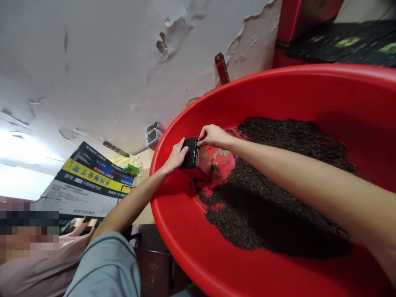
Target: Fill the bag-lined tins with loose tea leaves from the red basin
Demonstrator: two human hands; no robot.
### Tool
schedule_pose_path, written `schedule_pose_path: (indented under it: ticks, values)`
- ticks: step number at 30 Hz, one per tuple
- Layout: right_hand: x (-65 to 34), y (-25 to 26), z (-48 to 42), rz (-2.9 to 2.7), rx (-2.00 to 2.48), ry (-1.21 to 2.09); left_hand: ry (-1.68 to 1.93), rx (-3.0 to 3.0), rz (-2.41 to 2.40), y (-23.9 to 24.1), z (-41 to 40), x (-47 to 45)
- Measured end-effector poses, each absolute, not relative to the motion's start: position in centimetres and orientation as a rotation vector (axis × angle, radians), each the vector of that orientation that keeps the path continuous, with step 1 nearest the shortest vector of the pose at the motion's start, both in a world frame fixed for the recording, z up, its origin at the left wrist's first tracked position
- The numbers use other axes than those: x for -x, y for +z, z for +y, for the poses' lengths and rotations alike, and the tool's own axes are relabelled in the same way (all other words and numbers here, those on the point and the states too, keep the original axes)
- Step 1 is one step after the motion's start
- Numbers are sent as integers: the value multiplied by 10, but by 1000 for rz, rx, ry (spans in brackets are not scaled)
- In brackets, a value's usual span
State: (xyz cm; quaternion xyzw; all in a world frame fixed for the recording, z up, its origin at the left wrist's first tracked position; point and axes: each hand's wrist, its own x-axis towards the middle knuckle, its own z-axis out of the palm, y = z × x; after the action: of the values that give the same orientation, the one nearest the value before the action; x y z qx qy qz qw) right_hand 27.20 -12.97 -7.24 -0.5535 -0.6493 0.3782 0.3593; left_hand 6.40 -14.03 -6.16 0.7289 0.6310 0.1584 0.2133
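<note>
In the head view, the black box sits inside the red tub, near ten o'clock on the tub's round. The left hand comes to it from nine o'clock, thumb and fingers gripping that side. At the box's one o'clock, the right hand pinches its upper edge between thumb and fingertips (whether anything thin is caught there is too small to tell). Dark loose shreds spread from the tub's middle toward twelve and seven o'clock. Outside the tub, at nine o'clock, stand a printed board and a small green packet; beyond the left forearm, toward eight, is a co-worker's pink sleeve.
</note>
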Motion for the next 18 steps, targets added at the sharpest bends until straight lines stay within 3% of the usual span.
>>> schedule_pose_path:
  ticks: [5, 9, 18]
  values:
    - [-269, -73, -131, -1539, 1467, 1105, 161, -2582, 1679, -59, -150, -75]
    - [-268, -75, -133, -1511, 1471, 1118, 10, -2652, 1627, -53, -150, -79]
    - [-290, -77, -128, -1569, 1208, 1427, 185, -2601, 1673, -54, -145, -83]
